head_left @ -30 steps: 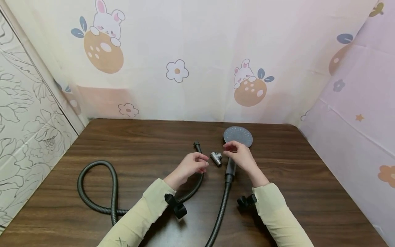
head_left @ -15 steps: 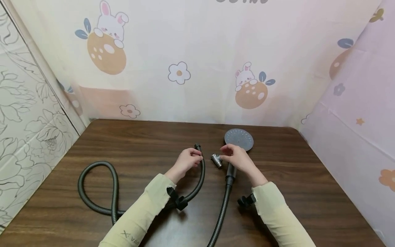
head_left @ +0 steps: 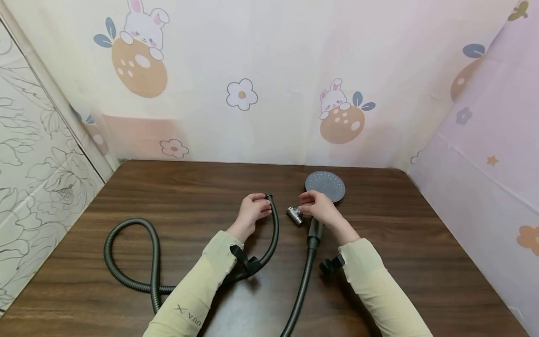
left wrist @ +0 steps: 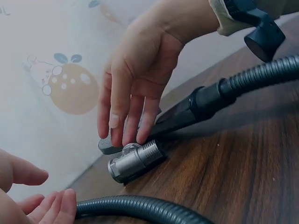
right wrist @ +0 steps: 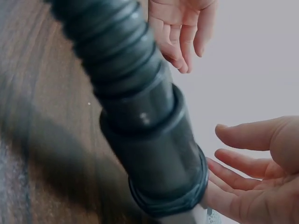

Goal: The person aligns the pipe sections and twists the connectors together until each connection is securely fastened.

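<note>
In the head view my left hand [head_left: 248, 214] is beside the upper end of a dark ribbed shower hose [head_left: 275, 231], fingers right at its end nut. The left wrist view shows that thumb [left wrist: 30, 173] apart from the fingers, which overlap the hose [left wrist: 135, 206]. My right hand [head_left: 321, 208] reaches over the handle of a grey handheld shower head [head_left: 326, 186]. Its straight fingers point down, fingertips at a small chrome T-shaped pipe fitting [left wrist: 135, 163] with a threaded end. The fitting lies on the table, between the hose end and the shower handle.
The brown wooden table [head_left: 202, 187] ends at a patterned curtain [head_left: 278, 131]. A loop of hose [head_left: 110, 252] lies at the left, and a second hose stretch [head_left: 301, 290] runs from the shower handle to the near edge. Black camera mounts [head_left: 248, 264] sit on both wrists.
My left hand has moved up along the hose to its end nut. My right hand has shifted left from above the shower handle to the chrome fitting.
</note>
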`<act>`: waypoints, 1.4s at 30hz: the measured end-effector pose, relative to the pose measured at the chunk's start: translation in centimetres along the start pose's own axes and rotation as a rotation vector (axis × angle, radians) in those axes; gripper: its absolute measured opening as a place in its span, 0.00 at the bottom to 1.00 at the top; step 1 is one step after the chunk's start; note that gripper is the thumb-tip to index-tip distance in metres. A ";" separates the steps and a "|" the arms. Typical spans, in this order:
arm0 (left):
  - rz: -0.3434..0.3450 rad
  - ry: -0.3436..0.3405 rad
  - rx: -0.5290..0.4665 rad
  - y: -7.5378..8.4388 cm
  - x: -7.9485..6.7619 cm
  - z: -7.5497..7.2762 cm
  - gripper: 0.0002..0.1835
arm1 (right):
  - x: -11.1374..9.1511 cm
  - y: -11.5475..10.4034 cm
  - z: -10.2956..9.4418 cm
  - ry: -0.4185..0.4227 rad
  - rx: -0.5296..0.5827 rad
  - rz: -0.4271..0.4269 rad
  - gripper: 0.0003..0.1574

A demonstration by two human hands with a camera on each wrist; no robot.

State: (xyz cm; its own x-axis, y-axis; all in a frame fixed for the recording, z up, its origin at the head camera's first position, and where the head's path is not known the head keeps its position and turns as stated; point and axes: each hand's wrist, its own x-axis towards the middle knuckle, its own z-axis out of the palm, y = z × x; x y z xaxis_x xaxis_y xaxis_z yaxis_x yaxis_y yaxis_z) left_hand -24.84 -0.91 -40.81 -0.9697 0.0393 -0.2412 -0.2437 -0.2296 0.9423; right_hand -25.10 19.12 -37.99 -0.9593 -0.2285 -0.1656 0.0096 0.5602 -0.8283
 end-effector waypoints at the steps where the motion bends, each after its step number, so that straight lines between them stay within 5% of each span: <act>1: -0.006 0.009 -0.018 0.1 0.0 0.1 0.21 | 0.1 0.0 0.0 0.004 -0.015 0.003 0.27; 13: -0.009 0.107 -0.116 -0.6 0.6 0.6 0.22 | 0.8 -0.7 1.0 -0.019 -0.373 -0.020 0.26; 21: 0.013 0.135 -0.120 -1.1 0.9 0.9 0.24 | 1.1 -0.5 1.5 -0.021 -0.490 -0.023 0.25; 28: 0.038 0.229 0.090 -1.2 1.3 1.7 0.27 | 1.3 -0.8 1.7 -0.010 -0.507 -0.013 0.26; 38: 0.077 0.316 0.562 -1.1 2.1 2.4 0.32 | 1.3 -0.7 1.9 0.014 -0.520 -0.044 0.23; 42: 0.094 0.325 0.638 -1.1 2.1 2.7 0.33 | 1.1 -0.5 1.8 0.009 -0.498 -0.050 0.21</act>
State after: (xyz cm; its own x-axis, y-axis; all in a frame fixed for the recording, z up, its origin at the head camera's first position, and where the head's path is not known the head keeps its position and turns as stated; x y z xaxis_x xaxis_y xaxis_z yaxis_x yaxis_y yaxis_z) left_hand -26.69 2.02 -41.76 -0.9567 -0.2671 -0.1154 -0.2188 0.3990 0.8904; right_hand -25.70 17.14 -38.69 -0.9577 -0.2588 -0.1261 -0.1699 0.8617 -0.4781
